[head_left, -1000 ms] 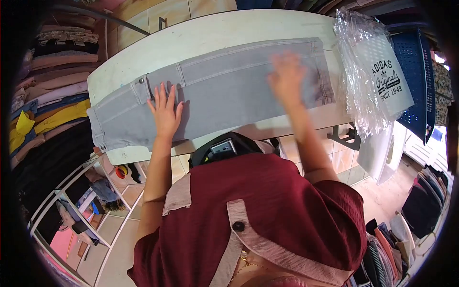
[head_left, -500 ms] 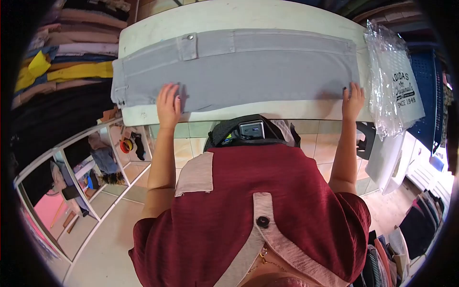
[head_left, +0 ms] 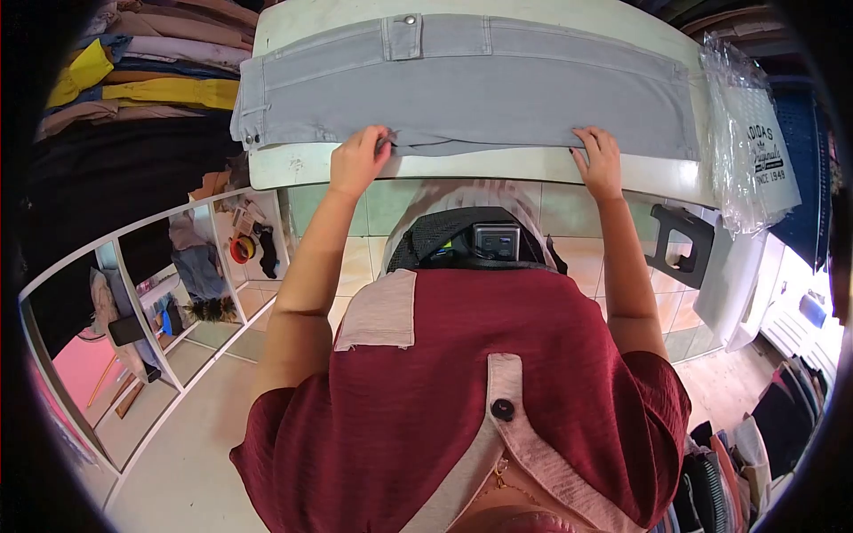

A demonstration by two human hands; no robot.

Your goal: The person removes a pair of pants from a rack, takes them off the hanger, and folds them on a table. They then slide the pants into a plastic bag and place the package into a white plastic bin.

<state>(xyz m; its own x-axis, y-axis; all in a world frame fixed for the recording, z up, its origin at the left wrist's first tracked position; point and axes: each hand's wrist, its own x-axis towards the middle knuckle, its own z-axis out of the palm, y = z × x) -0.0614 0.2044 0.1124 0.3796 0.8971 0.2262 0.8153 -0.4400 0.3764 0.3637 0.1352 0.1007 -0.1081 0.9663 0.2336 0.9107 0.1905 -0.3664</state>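
Note:
A pair of folded grey trousers (head_left: 533, 98), with a snap-button pocket flap (head_left: 404, 37), lies lengthwise across a white table (head_left: 293, 164). My left hand (head_left: 360, 160) is closed at the near edge, pinching a bit of the fabric. Further along the same edge, my right hand (head_left: 601, 163) rests its fingertips on the cloth, thumb and fingers bent but apart. Between the two hands the near edge shows small folds and a slightly raised layer.
A clear plastic bag (head_left: 746, 133) with printed lettering lies at the table's right end. Stacked clothes (head_left: 169, 58) and a white-framed shelf (head_left: 178, 311) stand on the left. A dark bag (head_left: 462, 235) sits before my body, near a grey stool (head_left: 684, 249).
My hands have come closer together along the near edge. The left hand, earlier lying on the cloth, now pinches it. The view has shifted, placing the trousers higher.

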